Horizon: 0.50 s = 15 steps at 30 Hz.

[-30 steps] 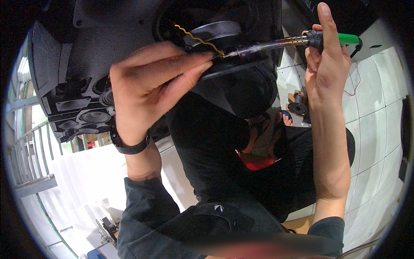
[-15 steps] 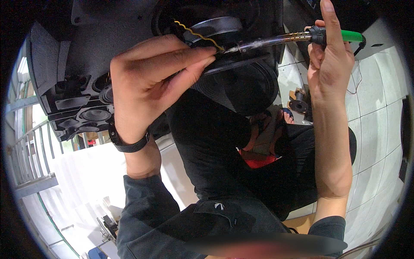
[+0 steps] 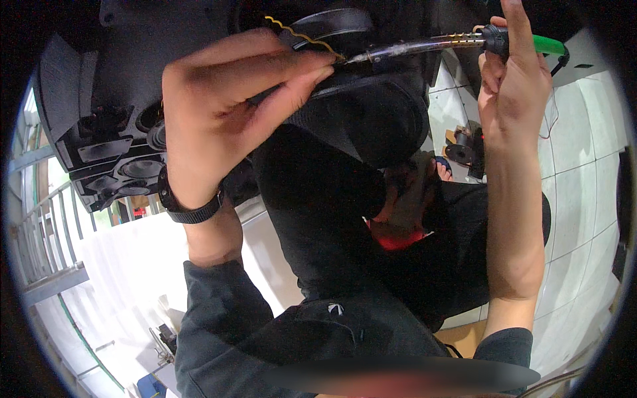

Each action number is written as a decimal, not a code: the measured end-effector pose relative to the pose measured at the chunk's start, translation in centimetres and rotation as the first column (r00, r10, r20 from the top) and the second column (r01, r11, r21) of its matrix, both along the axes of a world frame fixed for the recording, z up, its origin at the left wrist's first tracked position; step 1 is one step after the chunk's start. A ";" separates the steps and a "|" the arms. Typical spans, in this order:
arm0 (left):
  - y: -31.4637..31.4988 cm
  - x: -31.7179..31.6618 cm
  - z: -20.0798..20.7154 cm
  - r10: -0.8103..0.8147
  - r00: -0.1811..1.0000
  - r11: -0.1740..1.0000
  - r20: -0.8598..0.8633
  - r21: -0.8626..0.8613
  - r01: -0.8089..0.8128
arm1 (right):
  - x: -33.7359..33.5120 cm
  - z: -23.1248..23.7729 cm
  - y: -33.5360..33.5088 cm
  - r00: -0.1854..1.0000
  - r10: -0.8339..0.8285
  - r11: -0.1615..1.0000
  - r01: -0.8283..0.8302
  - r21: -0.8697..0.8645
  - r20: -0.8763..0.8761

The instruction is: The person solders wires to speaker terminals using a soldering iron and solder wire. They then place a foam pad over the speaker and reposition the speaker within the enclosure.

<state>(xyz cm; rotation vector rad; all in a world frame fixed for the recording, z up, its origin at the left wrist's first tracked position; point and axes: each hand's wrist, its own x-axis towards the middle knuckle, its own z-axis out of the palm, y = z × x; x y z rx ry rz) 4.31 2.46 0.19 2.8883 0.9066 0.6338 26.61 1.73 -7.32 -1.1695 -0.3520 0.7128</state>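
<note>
My left hand (image 3: pixel 222 99) is closed in a pinch, thumb and fingertips together at the end of a thin, wavy yellow wire (image 3: pixel 296 33). Touching or very close to that wire end is the tip of a soldering iron (image 3: pixel 431 46); the exact contact is too small to make out. Its green handle sits in my right hand (image 3: pixel 514 96), whose index finger points up along the far side. Beneath the wire and iron are a round metal-rimmed speaker part (image 3: pixel 335 23) and a large dark speaker cone (image 3: pixel 378 126).
Black speaker cabinets (image 3: pixel 136 166) stand at the left beside a metal railing (image 3: pixel 63 215). A dark spool (image 3: pixel 459 154) rests on the light tiled floor (image 3: pixel 577 219) near a foot. Something red (image 3: pixel 397 235) shows between my legs. White sheeting (image 3: pixel 133 265) lies at lower left.
Both hands appear a little higher in view; the left has shifted slightly left and the right slightly right with the iron. The iron tip stays beside the wire end.
</note>
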 end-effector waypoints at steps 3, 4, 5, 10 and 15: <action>0.1 0.1 -0.1 -0.004 1.000 1.000 0.001 0.024 0.004 | -0.1 0.0 -0.1 1.000 0.021 1.000 -0.021 0.019 0.005; 0.1 0.1 -0.2 0.000 1.000 1.000 0.001 0.017 0.000 | 0.0 0.1 -0.2 1.000 0.028 0.999 -0.028 0.017 0.007; 0.0 0.1 -0.1 -0.004 1.000 1.000 0.021 0.006 0.004 | -0.1 0.1 -0.2 0.999 0.035 0.999 -0.035 0.016 0.008; 0.0 0.1 -0.2 0.006 1.000 1.000 0.013 0.013 -0.006 | -0.2 0.1 -0.2 0.999 0.030 0.999 -0.030 0.016 0.016; -0.1 0.0 -0.3 0.010 1.000 1.000 0.006 0.028 -0.010 | -0.1 -0.2 -0.1 0.999 0.035 0.999 -0.036 0.032 0.025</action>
